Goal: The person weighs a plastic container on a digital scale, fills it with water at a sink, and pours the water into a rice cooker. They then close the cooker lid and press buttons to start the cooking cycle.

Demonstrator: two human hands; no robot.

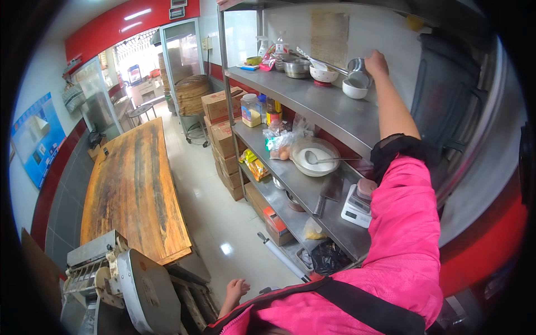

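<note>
My right hand is raised at the right end of the top steel shelf, closed at a metal cup tilted over a white bowl. A long handle reaches from beside the cup towards a patterned bowl on a red base. Left of that bowl stands a steel pot. My left hand hangs low at the bottom centre, fingers loosely curled, holding nothing. The shelf below bears a glass bowl of white powder with a ladle in it, a cleaver and a digital scale.
A wooden worktable stands at left, with a metal dough-rolling machine before it. Cardboard boxes are stacked at the shelf's far end, near bamboo steamers. A white pole leans against the lower shelf.
</note>
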